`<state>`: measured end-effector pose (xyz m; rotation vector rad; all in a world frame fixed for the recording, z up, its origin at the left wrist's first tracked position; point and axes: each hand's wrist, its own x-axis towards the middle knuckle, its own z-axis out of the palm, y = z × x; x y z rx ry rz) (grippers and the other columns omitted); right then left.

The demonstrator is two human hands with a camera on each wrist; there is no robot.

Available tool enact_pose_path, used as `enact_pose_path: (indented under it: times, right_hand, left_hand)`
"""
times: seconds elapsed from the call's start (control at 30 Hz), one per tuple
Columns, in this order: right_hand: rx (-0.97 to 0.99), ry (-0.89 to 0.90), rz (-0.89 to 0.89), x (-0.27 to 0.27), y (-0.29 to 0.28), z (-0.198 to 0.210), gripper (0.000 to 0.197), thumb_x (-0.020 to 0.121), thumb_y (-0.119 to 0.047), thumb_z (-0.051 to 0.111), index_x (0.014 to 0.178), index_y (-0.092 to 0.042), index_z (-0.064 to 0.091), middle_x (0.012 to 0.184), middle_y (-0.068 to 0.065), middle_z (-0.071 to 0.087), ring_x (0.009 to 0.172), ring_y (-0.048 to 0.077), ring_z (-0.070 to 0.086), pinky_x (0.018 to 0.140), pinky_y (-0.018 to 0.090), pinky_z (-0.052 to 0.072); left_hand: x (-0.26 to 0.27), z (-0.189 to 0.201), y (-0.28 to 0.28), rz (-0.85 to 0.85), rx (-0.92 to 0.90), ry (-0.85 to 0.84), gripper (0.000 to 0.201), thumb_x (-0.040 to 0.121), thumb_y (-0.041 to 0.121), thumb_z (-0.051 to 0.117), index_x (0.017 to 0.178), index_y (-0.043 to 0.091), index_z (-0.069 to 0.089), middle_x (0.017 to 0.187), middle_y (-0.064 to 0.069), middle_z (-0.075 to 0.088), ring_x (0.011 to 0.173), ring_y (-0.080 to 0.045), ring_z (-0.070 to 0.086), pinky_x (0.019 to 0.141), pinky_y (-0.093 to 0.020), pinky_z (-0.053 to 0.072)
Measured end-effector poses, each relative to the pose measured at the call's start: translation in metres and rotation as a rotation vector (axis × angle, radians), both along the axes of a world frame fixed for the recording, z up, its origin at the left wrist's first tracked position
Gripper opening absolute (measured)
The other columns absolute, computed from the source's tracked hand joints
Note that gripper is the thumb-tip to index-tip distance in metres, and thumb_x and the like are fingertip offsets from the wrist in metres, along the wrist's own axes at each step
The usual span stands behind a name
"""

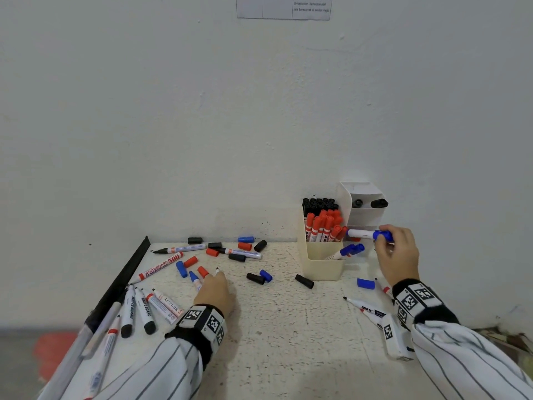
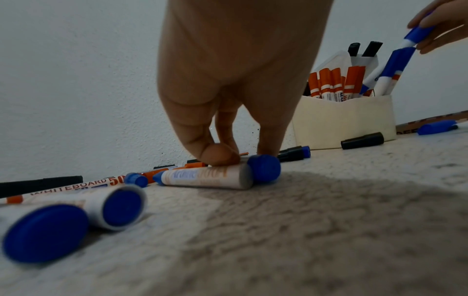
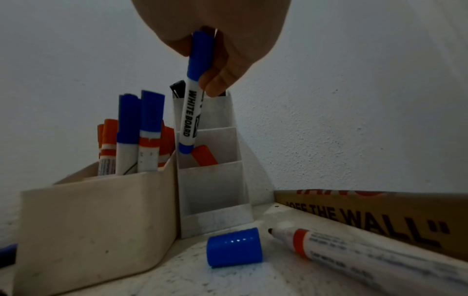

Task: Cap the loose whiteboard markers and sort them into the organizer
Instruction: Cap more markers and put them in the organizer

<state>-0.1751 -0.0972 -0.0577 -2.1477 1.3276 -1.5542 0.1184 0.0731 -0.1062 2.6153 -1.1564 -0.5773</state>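
My right hand (image 1: 385,239) pinches a capped blue whiteboard marker (image 1: 364,234) by its cap end and holds it sideways above the organizers. In the right wrist view this blue marker (image 3: 191,114) hangs barrel-down over the white tiered organizer (image 3: 215,180), just above a red cap in the middle tier. Beside it, the cream organizer (image 1: 324,267) holds black, red and blue capped markers. My left hand (image 1: 208,281) is down on the table. Its thumb and fingers (image 2: 219,155) pinch an uncapped blue marker (image 2: 202,177) lying flat, with a blue cap (image 2: 264,167) touching its rear end.
Loose black, red and blue caps and uncapped markers (image 1: 178,249) lie scattered across the far left of the table. More markers (image 1: 138,310) lie near the black strip (image 1: 124,281) on the left edge. A blue cap (image 3: 234,247), a red uncapped marker (image 3: 354,258) and a cardboard box (image 3: 380,216) sit at the right.
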Motion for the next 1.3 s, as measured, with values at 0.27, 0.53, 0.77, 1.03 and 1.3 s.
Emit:
enact_pose_path:
  times: [0.27, 0.53, 0.77, 1.03, 1.3]
  right_hand:
    - [-0.033, 0.026, -0.005, 0.008, -0.004, -0.002, 0.022, 0.085, 0.005, 0.055, 0.106, 0.006, 0.061, 0.104, 0.024, 0.053, 0.083, 0.016, 0.048, 0.076, 0.029, 0.044]
    - [0.201, 0.058, 0.002, 0.013, -0.019, -0.01, 0.016, 0.083, -0.004, 0.063, 0.097, 0.001, 0.058, 0.092, 0.018, 0.061, 0.082, 0.033, 0.058, 0.076, 0.036, 0.047]
    - [0.352, 0.342, 0.071, 0.023, -0.019, -0.013, 0.034, 0.086, 0.009, 0.048, 0.116, 0.0, 0.061, 0.115, 0.022, 0.061, 0.105, 0.036, 0.055, 0.094, 0.037, 0.041]
    - [0.469, 0.355, 0.076, 0.029, 0.006, 0.002, 0.043, 0.09, 0.008, 0.041, 0.13, -0.003, 0.051, 0.128, 0.024, 0.052, 0.115, 0.037, 0.05, 0.099, 0.033, 0.036]
    - [0.539, 0.224, -0.077, 0.007, 0.003, 0.003, 0.025, 0.088, 0.001, 0.047, 0.106, -0.002, 0.064, 0.116, 0.017, 0.062, 0.108, 0.033, 0.055, 0.094, 0.032, 0.04]
  left_hand:
    - [0.005, 0.001, 0.001, 0.038, 0.012, -0.022, 0.048, 0.091, 0.021, 0.051, 0.134, 0.008, 0.033, 0.127, -0.011, 0.05, 0.121, -0.027, 0.048, 0.099, -0.035, 0.046]
    - [0.008, 0.013, 0.008, 0.152, -0.11, 0.153, 0.043, 0.089, 0.02, 0.055, 0.127, 0.009, 0.039, 0.126, -0.013, 0.052, 0.107, -0.023, 0.056, 0.087, -0.03, 0.05]
    - [0.011, 0.019, 0.014, 0.266, -0.31, 0.482, 0.048, 0.087, 0.019, 0.061, 0.131, 0.013, 0.045, 0.13, -0.013, 0.053, 0.096, -0.021, 0.064, 0.083, -0.034, 0.056]
    - [0.003, 0.02, 0.023, 0.28, -0.327, 0.539, 0.046, 0.094, 0.025, 0.049, 0.137, 0.012, 0.039, 0.123, -0.01, 0.053, 0.096, -0.018, 0.056, 0.081, -0.031, 0.055]
    - [-0.007, 0.017, 0.028, 0.247, -0.341, 0.601, 0.035, 0.097, 0.025, 0.041, 0.13, 0.012, 0.041, 0.095, -0.004, 0.052, 0.07, -0.013, 0.056, 0.057, -0.021, 0.051]
